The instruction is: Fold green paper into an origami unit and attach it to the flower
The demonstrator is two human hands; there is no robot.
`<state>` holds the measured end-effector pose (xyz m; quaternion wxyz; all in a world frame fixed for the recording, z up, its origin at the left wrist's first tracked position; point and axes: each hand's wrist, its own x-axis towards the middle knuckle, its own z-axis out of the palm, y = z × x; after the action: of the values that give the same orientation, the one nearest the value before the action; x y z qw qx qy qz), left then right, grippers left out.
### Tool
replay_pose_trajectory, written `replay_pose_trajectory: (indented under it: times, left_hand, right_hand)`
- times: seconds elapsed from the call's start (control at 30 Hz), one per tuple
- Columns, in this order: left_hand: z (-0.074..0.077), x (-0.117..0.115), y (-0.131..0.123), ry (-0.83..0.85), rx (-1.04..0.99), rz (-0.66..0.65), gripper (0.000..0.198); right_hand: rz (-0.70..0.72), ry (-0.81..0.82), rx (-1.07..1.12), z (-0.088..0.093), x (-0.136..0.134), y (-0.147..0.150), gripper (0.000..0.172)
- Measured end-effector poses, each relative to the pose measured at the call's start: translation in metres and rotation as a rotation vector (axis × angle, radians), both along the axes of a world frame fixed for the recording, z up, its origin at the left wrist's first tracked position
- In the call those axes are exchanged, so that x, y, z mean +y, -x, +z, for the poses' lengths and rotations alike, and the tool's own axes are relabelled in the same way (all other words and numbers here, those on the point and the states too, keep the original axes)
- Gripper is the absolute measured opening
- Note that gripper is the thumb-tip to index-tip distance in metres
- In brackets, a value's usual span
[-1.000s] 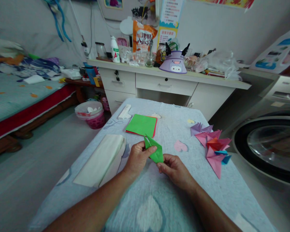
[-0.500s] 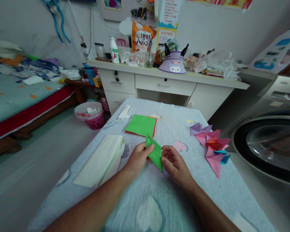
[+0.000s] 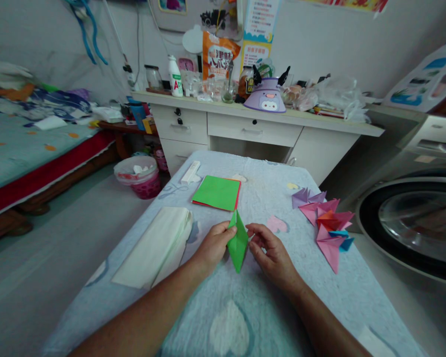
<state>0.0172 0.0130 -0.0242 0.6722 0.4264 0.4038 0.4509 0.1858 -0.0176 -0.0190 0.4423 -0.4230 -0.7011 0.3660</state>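
Note:
My left hand pinches a folded green paper between thumb and fingers. The paper is a narrow diamond, held roughly upright with one point down, and a crease runs along it. Close to its right edge is my right hand, fingers curved and apart; its fingertips seem just off the paper. Beyond both hands lies a stack of square paper, green on top with red showing at the edges.
Several folded paper figures in purple, pink, red and blue lie at the right side of the cloth-covered table. A folded white packet and a white box-like strip are on the left. A washing machine stands at right.
The green paper has turned from a slant to nearly upright, its lower point swinging left. My right fingers now sit slightly apart from its edge.

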Motion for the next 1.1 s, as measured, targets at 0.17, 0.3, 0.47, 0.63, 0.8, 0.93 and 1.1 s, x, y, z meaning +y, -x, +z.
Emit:
replay_pose_trajectory:
  times: [0.17,0.3,0.47,0.63,0.8,0.93,1.1]
  left_hand:
    - [0.004,0.000,0.000,-0.023,0.036,0.011,0.020]
    - [0.008,0.000,0.000,-0.023,0.029,0.027,0.020]
    - [0.007,-0.001,0.000,-0.029,0.038,0.022,0.020]
    - [0.007,0.000,0.003,-0.061,0.058,-0.030,0.018]
    - [0.007,0.000,0.004,-0.151,0.122,-0.037,0.017]
    - [0.005,-0.001,0.004,-0.180,0.150,-0.032,0.018]
    - [0.005,-0.001,0.003,-0.135,0.099,-0.037,0.020]
  right_hand:
    - [0.049,-0.099,-0.104,0.002,0.001,0.001,0.027]
    - [0.045,-0.079,-0.135,0.003,0.001,0.001,0.024]
    - [0.036,-0.067,-0.154,0.006,0.000,0.000,0.023]
    - [0.022,-0.069,-0.136,0.009,-0.001,-0.001,0.019]
    - [-0.040,-0.036,-0.101,0.011,-0.002,-0.002,0.015]
    - [-0.044,-0.026,-0.105,0.012,-0.002,-0.001,0.012]
    - [-0.033,-0.032,-0.115,0.012,-0.002,0.000,0.015]
